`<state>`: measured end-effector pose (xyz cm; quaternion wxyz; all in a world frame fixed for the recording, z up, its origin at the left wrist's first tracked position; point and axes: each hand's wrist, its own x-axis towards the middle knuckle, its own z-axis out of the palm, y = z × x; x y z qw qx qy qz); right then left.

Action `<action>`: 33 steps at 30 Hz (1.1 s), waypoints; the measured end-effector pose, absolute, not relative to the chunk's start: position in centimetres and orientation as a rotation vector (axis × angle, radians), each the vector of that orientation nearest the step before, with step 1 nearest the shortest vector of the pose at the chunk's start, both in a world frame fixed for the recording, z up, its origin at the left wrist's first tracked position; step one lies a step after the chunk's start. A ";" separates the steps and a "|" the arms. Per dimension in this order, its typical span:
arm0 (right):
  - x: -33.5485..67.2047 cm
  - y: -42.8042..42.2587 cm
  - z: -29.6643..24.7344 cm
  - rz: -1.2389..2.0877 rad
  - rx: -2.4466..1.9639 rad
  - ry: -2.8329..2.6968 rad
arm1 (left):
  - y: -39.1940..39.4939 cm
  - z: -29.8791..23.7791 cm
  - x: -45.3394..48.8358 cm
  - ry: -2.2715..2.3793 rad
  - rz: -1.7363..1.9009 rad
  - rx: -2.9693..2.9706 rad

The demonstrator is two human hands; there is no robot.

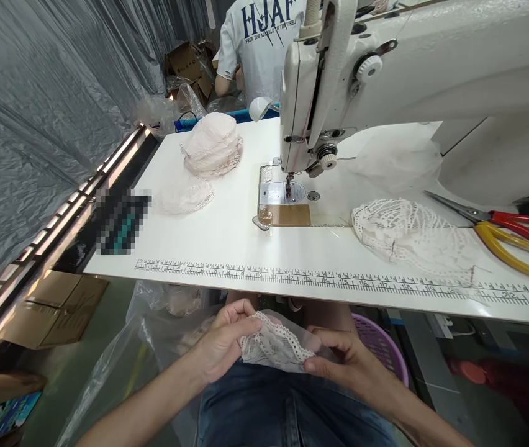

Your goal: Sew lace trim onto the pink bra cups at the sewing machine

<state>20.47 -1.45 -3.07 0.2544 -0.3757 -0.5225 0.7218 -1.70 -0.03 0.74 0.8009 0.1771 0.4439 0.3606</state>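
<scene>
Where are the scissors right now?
Head view, right edge: the scissors lie on the white tabletop, just right of the loose white lace piece and on the near side of the sewing machine.

White table (pixel 218 248) (ruler-marked): sewing machine (pixel 432 68), scissors (pixel 500 218), lace (pixel 390 226), fabric stack (pixel 211 139).

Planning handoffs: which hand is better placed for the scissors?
Likely the right hand: the scissors lie at right, nearer it than the left hand. Both hold the lace, though.
</scene>
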 end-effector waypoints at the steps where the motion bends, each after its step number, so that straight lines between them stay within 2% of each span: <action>1: 20.4 -1.4 -3.1 1.947 -1.025 -1.427 | 0.0 0.8 -1.8 0.962 0.776 0.389; 10: 21.1 -1.6 -2.5 2.045 -0.979 -1.483 | -0.1 1.3 -1.7 0.924 0.667 0.449; 19: 19.9 -1.2 -2.2 1.946 -1.019 -1.482 | -0.1 1.3 -1.5 0.976 0.652 0.474; 28: 20.7 -1.6 -2.4 2.037 -1.007 -1.477 | -0.1 0.8 -1.5 1.055 0.539 0.563; 33: 20.0 -1.4 -2.0 1.982 -1.064 -1.453 | -0.1 0.8 -1.3 1.073 0.550 0.549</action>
